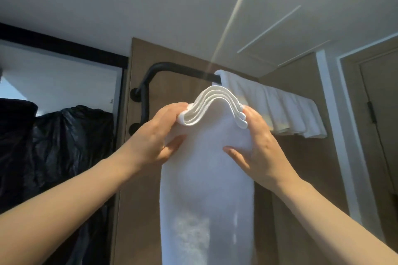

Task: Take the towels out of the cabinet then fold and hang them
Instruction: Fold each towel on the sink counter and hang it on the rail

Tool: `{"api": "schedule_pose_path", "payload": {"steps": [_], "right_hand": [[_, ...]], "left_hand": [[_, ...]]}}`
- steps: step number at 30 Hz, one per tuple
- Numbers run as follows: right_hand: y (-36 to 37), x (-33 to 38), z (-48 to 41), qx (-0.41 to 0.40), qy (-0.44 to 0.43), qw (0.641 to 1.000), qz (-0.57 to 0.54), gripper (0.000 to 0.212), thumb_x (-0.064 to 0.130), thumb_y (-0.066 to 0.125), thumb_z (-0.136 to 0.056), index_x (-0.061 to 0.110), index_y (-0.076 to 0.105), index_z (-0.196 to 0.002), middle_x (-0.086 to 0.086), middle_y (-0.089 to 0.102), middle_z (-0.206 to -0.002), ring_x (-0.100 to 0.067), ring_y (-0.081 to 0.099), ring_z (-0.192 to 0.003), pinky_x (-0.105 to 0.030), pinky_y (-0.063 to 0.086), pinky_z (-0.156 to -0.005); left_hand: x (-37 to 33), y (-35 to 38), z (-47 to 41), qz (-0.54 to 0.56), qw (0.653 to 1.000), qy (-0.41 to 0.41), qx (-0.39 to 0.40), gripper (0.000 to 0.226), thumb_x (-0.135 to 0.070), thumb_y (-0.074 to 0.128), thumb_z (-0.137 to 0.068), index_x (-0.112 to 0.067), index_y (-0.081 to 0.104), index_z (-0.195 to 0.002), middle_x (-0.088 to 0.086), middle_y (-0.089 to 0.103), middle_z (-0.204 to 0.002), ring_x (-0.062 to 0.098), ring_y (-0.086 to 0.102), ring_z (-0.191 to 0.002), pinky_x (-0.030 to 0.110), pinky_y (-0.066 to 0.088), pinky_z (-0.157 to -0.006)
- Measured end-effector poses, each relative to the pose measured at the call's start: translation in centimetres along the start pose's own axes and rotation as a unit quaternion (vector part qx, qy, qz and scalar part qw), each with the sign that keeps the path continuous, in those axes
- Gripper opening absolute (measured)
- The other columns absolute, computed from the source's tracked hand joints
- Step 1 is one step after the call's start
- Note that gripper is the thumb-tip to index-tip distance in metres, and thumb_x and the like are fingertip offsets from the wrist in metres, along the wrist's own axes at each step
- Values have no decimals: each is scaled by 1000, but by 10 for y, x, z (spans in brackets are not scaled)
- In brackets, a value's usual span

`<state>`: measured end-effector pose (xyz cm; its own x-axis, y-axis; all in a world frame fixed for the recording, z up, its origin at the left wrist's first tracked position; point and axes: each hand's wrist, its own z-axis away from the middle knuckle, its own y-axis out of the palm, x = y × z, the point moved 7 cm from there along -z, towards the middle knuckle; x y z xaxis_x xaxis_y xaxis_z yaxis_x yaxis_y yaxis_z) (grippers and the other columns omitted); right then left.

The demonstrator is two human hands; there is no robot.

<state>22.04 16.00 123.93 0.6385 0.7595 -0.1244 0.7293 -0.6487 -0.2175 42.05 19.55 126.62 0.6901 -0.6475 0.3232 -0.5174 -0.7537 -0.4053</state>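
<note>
Both your left hand (159,135) and right hand (258,146) pinch the folded towel (206,174) just below the black rail (172,70), beside a hung towel (280,107).

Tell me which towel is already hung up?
Find the curved black metal rail on the brown wooden wall. A pleated white cloth towel drapes over its right part. Unlike the long folded white towel gripped by the left hand and right hand, it rests on the rail.
</note>
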Motion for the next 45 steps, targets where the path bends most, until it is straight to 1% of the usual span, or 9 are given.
{"api": "schedule_pose_path", "payload": {"steps": [4, 9, 14, 19, 27, 32, 37, 40, 45], "right_hand": [[16, -27, -19, 7, -8, 1000, -10, 91, 40, 69, -82, 13, 21, -154, -1, 24, -160, -16, 23, -147, -32, 26, -117], [26, -46, -50, -21, -51, 998, -41, 83, 35, 66, -86, 8, 24, -152, -6, 29, -157, -17, 28, -145, -35, 29, -118], [27, -60, -84, -89, -63, 989, -101, 74, 22, 71, -88, 5, 32, -148, -7, 38, -152, -17, 37, -139, -17, 26, -114], [34, -69, -121, -106, -71, 984, -125, 72, 22, 68, -90, 5, 31, -149, -6, 37, -152, -16, 34, -141, -14, 23, -112], [44, -74, -181, -126, 3, 982, -141, 68, 28, 64, -93, 3, 32, -147, -13, 40, -147, -25, 36, -137, -29, 28, -107], [63, -77, -221, -95, 48, 968, -226, 69, 26, 65, -92, 4, 31, -148, -17, 45, -142, -30, 50, -126, -35, 38, -106], [92, -98, -245, -35, 125, 976, -174, 86, 42, 57, -95, 13, 4, -156, -11, 15, -161, -24, 27, -145, -33, 24, -116], [100, -96, -242, -33, 83, 991, -104, 60, 45, 43, -100, 15, 28, -151, -9, 28, -158, -22, 32, -142, -32, 28, -110], [104, -88, -240, -29, 56, 998, -22, 44, 41, 28, -104, 15, 61, -114, -12, 56, -135, -29, 49, -125, -39, 37, -100]], "left_hand": [[11, 4, -18, -75, 997, 28, 16, 62, -10, 64, -88, -7, 36, -143, 7, 40, -148, 23, 50, -128, 35, 47, -104], [32, -4, -43, -97, 994, -38, -37, 51, 1, 58, -88, -17, 47, -134, 0, 54, -132, 13, 54, -114, 21, 48, -93], [38, -24, -75, -123, 981, -80, -130, 40, 8, 61, -80, -15, 58, -114, 3, 65, -108, 9, 58, -94, 8, 45, -73], [38, -32, -106, -168, 973, -70, -141, 36, 4, 62, -79, -8, 58, -113, 11, 65, -107, 26, 64, -96, 35, 52, -83], [62, -51, -147, -238, 958, -109, -119, 19, -13, 54, -90, -8, 52, -109, 10, 60, -104, 28, 60, -93, 39, 49, -76], [90, -50, -164, -267, 940, -190, -92, 7, -15, 48, -94, -11, 42, -96, 12, 53, -102, 23, 48, -85, 30, 28, -65], [119, -35, -168, -237, 935, -244, -95, 44, -19, 45, -96, -12, 34, -138, 16, 45, -137, 33, 49, -117, 34, 36, -85], [129, -34, -167, -200, 944, -241, -104, 65, -19, 44, -97, -22, 12, -152, 15, 30, -149, 36, 42, -129, 38, 32, -104], [133, -40, -154, -142, 953, -204, -176, 45, -15, 44, -98, -18, 36, -142, 8, 44, -138, 21, 50, -117, 26, 33, -93]]}}
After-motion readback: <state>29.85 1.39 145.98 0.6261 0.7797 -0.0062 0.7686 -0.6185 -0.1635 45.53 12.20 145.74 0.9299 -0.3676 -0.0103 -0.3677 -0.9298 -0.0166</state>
